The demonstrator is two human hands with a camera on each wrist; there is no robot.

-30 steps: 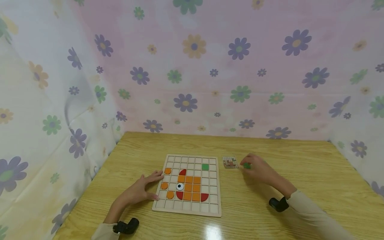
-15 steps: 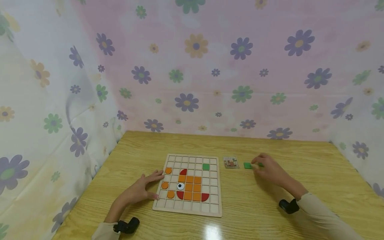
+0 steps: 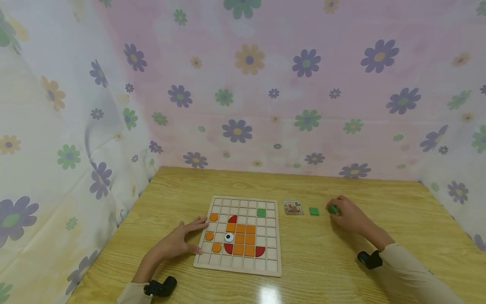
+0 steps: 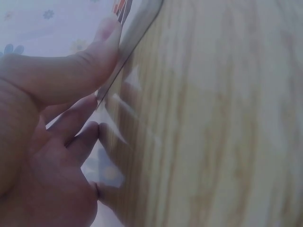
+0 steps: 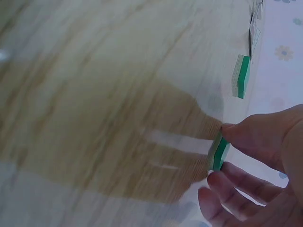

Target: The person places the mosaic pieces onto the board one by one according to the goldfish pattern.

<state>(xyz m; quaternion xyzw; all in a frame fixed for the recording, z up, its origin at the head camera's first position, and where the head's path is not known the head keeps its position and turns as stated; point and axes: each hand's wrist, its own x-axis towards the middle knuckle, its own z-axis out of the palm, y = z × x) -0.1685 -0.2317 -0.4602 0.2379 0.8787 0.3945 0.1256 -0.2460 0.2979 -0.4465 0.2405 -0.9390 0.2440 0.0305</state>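
Observation:
My right hand (image 3: 347, 214) pinches a green square tile (image 5: 219, 153) between thumb and finger, low over the table to the right of another green tile (image 3: 314, 211). The pinched tile's wooden side edge shows in the right wrist view. My left hand (image 3: 174, 242) rests its thumb and fingertips along the left edge of a wooden grid board (image 3: 237, 271), fingers extended. Orange square tiles (image 3: 239, 239), several red curved pieces (image 3: 260, 251), an eye disc (image 3: 229, 237), orange discs (image 3: 214, 217) and one green tile (image 3: 261, 213) lie in its cells.
A small picture card (image 3: 293, 207) with a grid pattern lies between the board and the loose green tile. The wood-grain table (image 3: 311, 266) meets a flower-printed cloth (image 3: 265, 84) at its back and sides.
My right hand has moved right, away from the card. One green tile now lies alone on the table, and the hand holds another farther right. The left hand stays at the board.

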